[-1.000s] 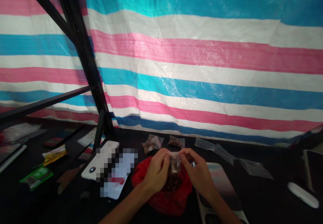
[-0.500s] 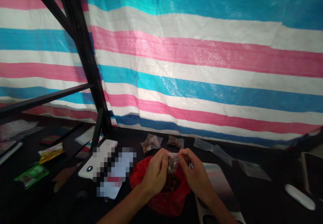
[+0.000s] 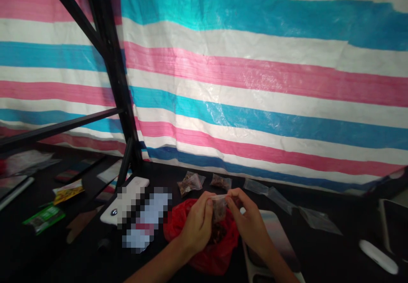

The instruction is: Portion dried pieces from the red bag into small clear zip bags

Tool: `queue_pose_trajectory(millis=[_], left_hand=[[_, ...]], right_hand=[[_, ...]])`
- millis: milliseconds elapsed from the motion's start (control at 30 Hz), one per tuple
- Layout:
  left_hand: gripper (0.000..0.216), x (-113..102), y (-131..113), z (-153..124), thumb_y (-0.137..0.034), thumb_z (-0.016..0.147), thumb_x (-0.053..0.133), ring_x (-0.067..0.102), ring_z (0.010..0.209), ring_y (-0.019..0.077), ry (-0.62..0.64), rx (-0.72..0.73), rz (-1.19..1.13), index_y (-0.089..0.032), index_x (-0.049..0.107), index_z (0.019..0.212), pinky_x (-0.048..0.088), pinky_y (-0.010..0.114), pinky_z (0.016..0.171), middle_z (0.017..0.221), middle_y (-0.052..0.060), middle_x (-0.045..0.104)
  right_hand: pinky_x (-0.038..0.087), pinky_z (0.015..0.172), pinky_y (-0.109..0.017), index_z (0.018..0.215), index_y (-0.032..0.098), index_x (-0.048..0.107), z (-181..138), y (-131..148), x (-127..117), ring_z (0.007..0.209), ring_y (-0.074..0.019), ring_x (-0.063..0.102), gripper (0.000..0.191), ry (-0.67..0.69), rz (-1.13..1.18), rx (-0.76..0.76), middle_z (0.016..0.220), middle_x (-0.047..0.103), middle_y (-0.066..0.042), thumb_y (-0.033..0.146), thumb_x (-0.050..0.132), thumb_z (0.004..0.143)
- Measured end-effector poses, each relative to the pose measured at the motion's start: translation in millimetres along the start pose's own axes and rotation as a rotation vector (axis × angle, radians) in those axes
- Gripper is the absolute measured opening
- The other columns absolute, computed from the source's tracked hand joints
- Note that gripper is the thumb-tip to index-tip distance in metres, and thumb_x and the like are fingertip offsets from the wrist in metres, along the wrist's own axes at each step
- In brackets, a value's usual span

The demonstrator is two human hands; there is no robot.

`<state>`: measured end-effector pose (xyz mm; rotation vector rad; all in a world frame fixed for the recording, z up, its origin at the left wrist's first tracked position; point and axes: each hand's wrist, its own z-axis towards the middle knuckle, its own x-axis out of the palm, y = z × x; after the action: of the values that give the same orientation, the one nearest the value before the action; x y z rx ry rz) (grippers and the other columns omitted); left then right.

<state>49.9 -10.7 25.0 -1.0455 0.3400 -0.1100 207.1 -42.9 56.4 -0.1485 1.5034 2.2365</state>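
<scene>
Both my hands pinch the top edge of a small clear plastic bag [image 3: 219, 206] with dark reddish-brown bits inside. My left hand [image 3: 197, 225] grips its left corner, my right hand [image 3: 247, 221] its right corner. The little bag hangs just above an open red plastic bag [image 3: 178, 227] lying on the black table, with more of the same dark bits in it. Two filled small bags [image 3: 190, 182] [image 3: 220, 182] lie behind, near the striped tarp.
Empty clear bags [image 3: 255, 185] [image 3: 318, 220] lie to the right along the tarp [image 3: 255, 83]. A white device [image 3: 127, 198] and blurred papers sit left of the red bag. A flat tablet-like slab [image 3: 277, 236] is under my right wrist. A black metal frame [image 3: 111, 70] stands at left. A white oblong object [image 3: 378, 256] lies far right.
The view has shifted slightly. My hands stay pinched on the small bag's top over the red bag, with fingers working along its edge.
</scene>
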Motion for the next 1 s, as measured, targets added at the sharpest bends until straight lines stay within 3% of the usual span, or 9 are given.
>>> queue_pose_trajectory(millis=[267,700,1000], left_hand=[[0.035,-5.8,-2.3,-0.7,-0.032,0.107,0.027,0.064,0.100,0.0196,0.059,0.098,0.034,-0.022,0.061,0.110,0.048,0.032,0.090,0.106,0.007,0.067],[0.035,-2.5,2.8,-1.5,-0.031,0.107,0.029,0.063,0.081,0.0174,-0.018,0.083,0.083,-0.019,0.062,0.101,0.048,0.029,0.078,0.089,0.004,0.067],[0.027,-3.3,-0.9,-3.7,-0.023,0.106,0.034,0.061,0.086,0.0157,-0.028,0.273,0.131,-0.019,0.060,0.100,0.047,0.026,0.079,0.092,0.005,0.064]], right_hand=[[0.042,0.065,-0.027,0.086,0.024,0.060,-5.9,1.4,1.7,0.070,-0.0159,0.049,0.020,0.083,-0.030,-0.067,0.078,0.055,0.002,0.040,0.056,0.097],[0.040,0.065,-0.027,0.085,0.023,0.058,-6.1,0.6,1.4,0.070,-0.0147,0.050,0.016,0.081,-0.048,-0.152,0.080,0.054,0.002,0.031,0.054,0.098],[0.040,0.065,-0.026,0.083,0.023,0.057,-7.3,7.2,-0.3,0.072,-0.0140,0.050,0.016,0.066,-0.052,-0.215,0.082,0.053,0.001,0.024,0.053,0.099]])
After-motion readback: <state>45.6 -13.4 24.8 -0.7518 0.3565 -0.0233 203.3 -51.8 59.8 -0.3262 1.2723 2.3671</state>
